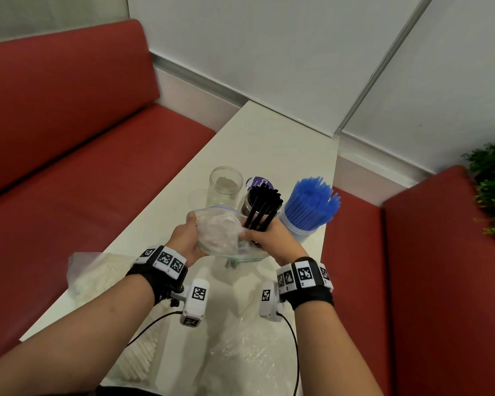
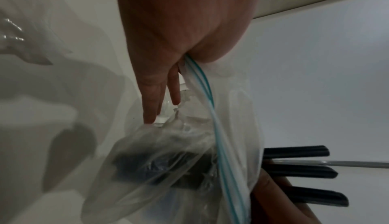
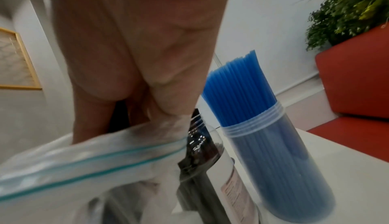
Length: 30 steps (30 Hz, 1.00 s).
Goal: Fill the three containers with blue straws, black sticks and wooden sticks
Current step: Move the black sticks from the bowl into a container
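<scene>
On the white table (image 1: 269, 132), an empty clear jar (image 1: 225, 185) stood at the left. The left hand (image 1: 185, 241) pinched the zip-top bag (image 1: 220, 231) by its edge, while the right hand (image 1: 272, 237), fingers curled, gripped a bundle of black sticks (image 1: 262, 208) over the middle jar (image 3: 219, 169). At the right, blue straws (image 1: 312, 202) filled a frosted container (image 3: 280, 169).

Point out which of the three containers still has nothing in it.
The clear glass jar on the left. The middle jar holds black sticks, and the right one holds blue straws.
</scene>
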Each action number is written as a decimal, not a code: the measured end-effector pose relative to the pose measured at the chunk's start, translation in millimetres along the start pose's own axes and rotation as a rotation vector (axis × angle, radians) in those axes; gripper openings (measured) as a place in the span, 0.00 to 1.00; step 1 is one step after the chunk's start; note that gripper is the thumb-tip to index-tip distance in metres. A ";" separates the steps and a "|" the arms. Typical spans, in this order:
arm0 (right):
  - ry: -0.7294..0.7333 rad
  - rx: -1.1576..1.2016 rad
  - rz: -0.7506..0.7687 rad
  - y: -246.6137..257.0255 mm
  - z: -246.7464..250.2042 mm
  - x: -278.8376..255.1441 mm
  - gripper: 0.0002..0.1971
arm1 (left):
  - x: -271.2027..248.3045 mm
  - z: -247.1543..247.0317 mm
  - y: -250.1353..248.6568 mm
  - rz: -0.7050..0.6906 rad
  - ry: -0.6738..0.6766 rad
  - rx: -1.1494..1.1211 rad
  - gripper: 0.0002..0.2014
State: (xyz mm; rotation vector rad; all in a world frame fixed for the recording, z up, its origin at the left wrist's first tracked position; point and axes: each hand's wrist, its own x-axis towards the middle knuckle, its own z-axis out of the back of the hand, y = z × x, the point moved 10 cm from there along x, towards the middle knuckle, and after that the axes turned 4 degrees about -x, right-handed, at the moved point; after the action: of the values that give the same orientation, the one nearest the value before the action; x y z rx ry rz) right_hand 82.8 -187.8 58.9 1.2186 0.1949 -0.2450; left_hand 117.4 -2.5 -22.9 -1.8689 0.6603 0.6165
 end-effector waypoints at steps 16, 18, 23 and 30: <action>-0.165 0.093 0.180 80.5 96.0 -6.2 0.06 | -10.6 -11.2 18.9 0.120 0.142 0.133 0.33; -0.151 0.014 0.166 89.8 99.9 1.0 0.04 | -11.8 -16.8 22.3 0.136 0.180 0.161 0.33; -0.172 -0.055 0.147 109.4 111.1 17.7 0.03 | -12.2 -18.1 24.7 0.155 0.193 0.165 0.30; -0.201 -0.061 0.172 109.6 113.6 32.1 0.06 | -8.7 -6.2 22.8 0.163 0.158 0.167 0.29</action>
State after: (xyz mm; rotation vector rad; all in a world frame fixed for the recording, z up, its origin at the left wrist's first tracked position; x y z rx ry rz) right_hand 147.1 -261.9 186.6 1.1354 -0.0764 -0.2088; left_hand 96.2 -14.3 -29.6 -1.7302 0.9460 0.5044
